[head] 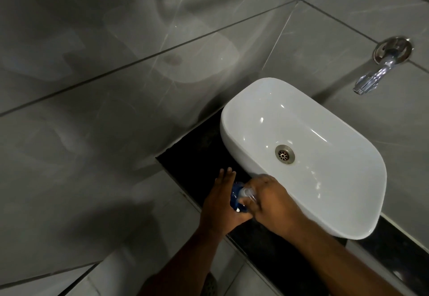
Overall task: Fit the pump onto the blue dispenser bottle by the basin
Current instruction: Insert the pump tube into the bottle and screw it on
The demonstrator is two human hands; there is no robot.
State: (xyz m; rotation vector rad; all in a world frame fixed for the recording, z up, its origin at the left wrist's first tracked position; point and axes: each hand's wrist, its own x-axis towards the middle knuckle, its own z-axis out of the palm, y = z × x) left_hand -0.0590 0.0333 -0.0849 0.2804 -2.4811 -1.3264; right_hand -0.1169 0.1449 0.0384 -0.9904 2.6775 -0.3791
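Grey marbled wall tiles (97,91) are seen filling the left and far side, and pale reflections are carried on their glossy surface. Below them, a dark countertop (192,154) is laid out as a narrow strip running from the middle of the scene toward the near right.

On that strip, just left of the basin, the left hand (220,200) is placed against the blue dispenser bottle (235,199). The bottle is braced by the palm and thumb from the left, while the fingers are stretched out flat and pointed away, not curled around it. Only one bottle is counted. Little of it is exposed: a deep blue body, glossy, with a small bright glint low down, is glimpsed between the two hands.

At the bottle's top a pale, clear-looking pump (246,192) is made out, one only, and it is blurred. Whether it is seated on the neck cannot be told. The right hand (271,205) is brought over it from the right, with fingers clenched around the pump and the bottle's top.

Further right, one white oval basin (234,121) is set on the countertop, its left wall just beside the hands. One metal drain (284,154) is seen in its bowl. On the far right wall one chrome tap (380,68) is mounted, angled down toward the basin. Two bare forearms are counted, entering from the near edge.
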